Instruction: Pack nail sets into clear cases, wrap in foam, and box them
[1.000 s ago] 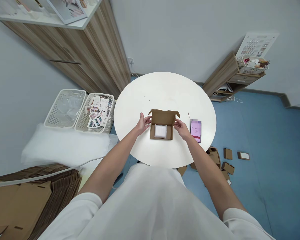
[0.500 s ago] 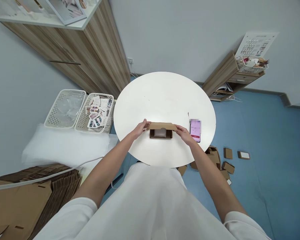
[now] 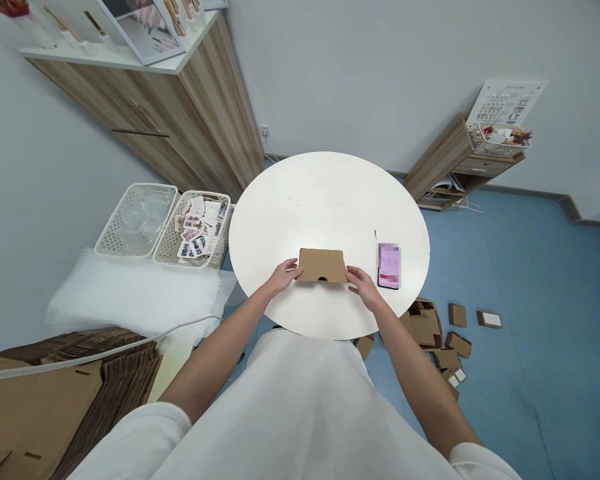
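A small brown cardboard box lies near the front of the round white table, its lid folded over the top. A dark half-round notch shows at the lid's near edge, and the inside is hidden. My left hand grips the box's left end with thumb and fingers. At the right end, my right hand has its fingers against the lid's edge, closed on it. A phone with a lit pink screen lies on the table, just right of my right hand.
Left of the table stand two white baskets, one with clear plastic bags, the other with printed cards. White padding sheets and stacked flat cardboard lie nearer. Several small boxes are on the blue floor at right.
The lid has swung down toward me over the box, hiding the white packet that showed inside. Both hands have come down with it, along the box's ends.
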A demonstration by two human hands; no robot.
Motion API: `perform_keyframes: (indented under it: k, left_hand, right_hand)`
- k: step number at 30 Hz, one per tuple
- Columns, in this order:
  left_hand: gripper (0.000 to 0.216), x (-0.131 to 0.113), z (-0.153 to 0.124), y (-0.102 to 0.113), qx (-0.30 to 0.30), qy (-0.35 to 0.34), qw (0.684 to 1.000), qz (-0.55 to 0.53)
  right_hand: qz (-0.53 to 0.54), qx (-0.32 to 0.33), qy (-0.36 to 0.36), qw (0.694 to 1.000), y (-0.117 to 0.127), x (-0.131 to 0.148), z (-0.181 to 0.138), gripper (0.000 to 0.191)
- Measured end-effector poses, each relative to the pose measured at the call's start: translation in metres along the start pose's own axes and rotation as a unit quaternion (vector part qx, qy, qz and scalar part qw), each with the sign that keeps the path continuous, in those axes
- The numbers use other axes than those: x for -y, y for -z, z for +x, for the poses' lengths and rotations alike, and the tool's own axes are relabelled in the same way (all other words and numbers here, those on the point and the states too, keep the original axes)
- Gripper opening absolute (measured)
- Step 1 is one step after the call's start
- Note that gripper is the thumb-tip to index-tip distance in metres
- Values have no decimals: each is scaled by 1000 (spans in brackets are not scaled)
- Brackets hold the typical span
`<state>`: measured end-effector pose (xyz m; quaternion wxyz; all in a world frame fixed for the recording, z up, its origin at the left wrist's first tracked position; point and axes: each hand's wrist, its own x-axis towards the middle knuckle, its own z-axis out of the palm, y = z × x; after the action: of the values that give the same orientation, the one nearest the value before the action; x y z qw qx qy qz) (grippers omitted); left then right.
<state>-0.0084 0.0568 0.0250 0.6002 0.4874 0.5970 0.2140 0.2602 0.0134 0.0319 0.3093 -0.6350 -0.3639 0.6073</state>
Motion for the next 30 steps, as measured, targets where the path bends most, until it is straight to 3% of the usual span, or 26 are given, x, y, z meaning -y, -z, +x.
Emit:
perform_keyframes:
  k: [9, 18, 24, 28, 30]
  left_hand:
    - [40, 29, -1, -25, -60, -50, 997, 6]
    - [50, 9, -21, -25, -88, -104, 985, 106]
    - [49, -9, -27, -18, -33, -153, 978, 139]
    - [76, -13, -29, -17, 41, -164, 974, 149]
    - [81, -12, -28, -19, 50, -177, 969, 164]
  right_hand:
    - [-42, -78, 60, 994, -21, -30, -2, 43]
    - [-72, -119, 62, 988, -20, -9, -16, 34]
    - [-147, -108, 10, 983, -4, 14, -16, 32]
    - [-193, -92, 4, 977, 10, 17, -13, 31]
    - [-195, -76, -6, 978, 15, 16, -11, 30]
